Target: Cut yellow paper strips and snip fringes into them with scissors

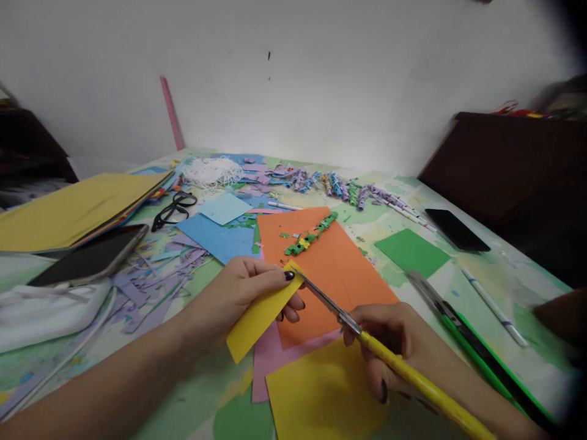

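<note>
My left hand (pixel 257 284) pinches a yellow paper strip (pixel 257 324) between thumb and fingers, its far end tilted up. In my right hand (pixel 389 342) is a pair of scissors (pixel 398 366) with yellow handles, seen edge-on. The blade tips meet the upper end of the strip, close to my left thumb. Below the hands lies an orange sheet (pixel 367 275) bearing a green paper roll (pixel 321 229) with small cutouts and scraps. A yellow sheet (pixel 316 391) and a pink sheet (pixel 261 373) are partly under or near my right hand.
A green cutter (pixel 477 342), a white stick (pixel 495 305), a green square (pixel 413 253) and a phone (pixel 456 229) lie right. Left are purple scraps (pixel 151 299), another phone (pixel 92 253), glasses (pixel 174 211) and a yellow folder (pixel 82 208). Decorated rolls (pixel 339 186) line the back near the wall.
</note>
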`<action>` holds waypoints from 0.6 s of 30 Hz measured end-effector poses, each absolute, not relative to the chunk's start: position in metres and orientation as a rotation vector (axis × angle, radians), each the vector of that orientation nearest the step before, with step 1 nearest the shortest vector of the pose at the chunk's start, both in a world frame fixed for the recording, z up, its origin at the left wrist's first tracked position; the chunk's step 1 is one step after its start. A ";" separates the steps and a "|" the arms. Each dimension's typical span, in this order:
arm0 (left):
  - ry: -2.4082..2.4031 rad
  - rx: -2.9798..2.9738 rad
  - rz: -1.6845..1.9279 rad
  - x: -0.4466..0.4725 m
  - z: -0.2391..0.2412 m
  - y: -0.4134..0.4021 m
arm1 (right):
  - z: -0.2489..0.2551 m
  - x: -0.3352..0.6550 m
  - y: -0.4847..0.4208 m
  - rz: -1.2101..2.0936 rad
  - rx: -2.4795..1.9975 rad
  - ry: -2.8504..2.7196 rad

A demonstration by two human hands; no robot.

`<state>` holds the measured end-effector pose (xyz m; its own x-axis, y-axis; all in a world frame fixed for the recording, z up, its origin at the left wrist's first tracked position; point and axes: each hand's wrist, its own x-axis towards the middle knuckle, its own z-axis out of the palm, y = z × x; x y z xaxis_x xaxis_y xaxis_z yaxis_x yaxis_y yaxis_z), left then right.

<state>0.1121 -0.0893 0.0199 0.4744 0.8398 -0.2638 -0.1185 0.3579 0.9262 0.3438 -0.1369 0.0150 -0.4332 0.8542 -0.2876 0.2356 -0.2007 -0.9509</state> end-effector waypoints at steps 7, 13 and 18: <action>0.856 1.004 0.723 0.112 0.021 -0.089 | 0.015 0.343 -0.136 1.682 -1.284 -1.566; 0.858 1.006 0.724 0.111 0.022 -0.090 | 0.015 0.344 -0.138 1.638 -1.318 -1.613; 0.874 1.007 0.722 0.112 0.022 -0.090 | 0.015 0.344 -0.138 1.655 -1.307 -1.590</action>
<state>0.1119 -0.0898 0.0223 0.4715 0.8374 -0.2766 -0.1137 0.3688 0.9225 0.3439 -0.1377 0.0153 -0.4176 0.8599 -0.2937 0.2587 -0.1974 -0.9456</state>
